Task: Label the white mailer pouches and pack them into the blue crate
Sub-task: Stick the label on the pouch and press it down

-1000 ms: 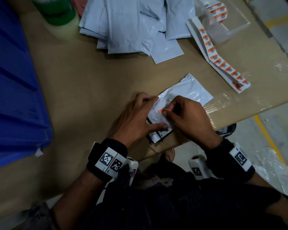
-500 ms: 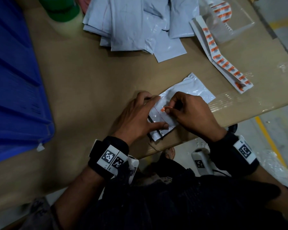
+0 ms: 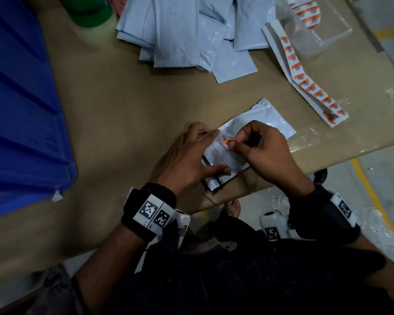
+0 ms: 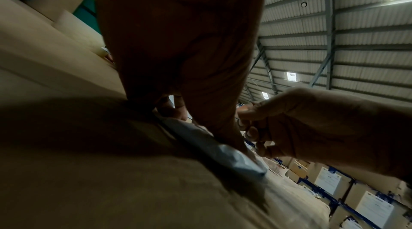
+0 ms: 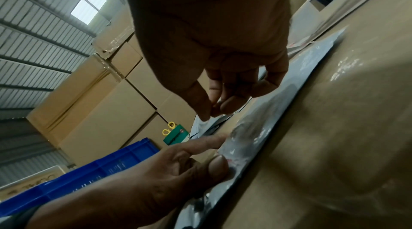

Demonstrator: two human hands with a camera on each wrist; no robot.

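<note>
At the near edge of the cardboard-covered bench [image 3: 114, 123], a glossy, crinkled white mailer pouch [image 3: 266, 117] lies flat. The left hand [image 3: 187, 160] presses it down with straight fingers and thumb. The right hand [image 3: 266, 151] pinches a small orange label [image 3: 226, 142] over the pouch; label print is unreadable. More pouches [image 3: 187, 35] lie stacked at the far side. The ribbed blue crate [image 3: 21, 110], at left, is cut off.
</note>
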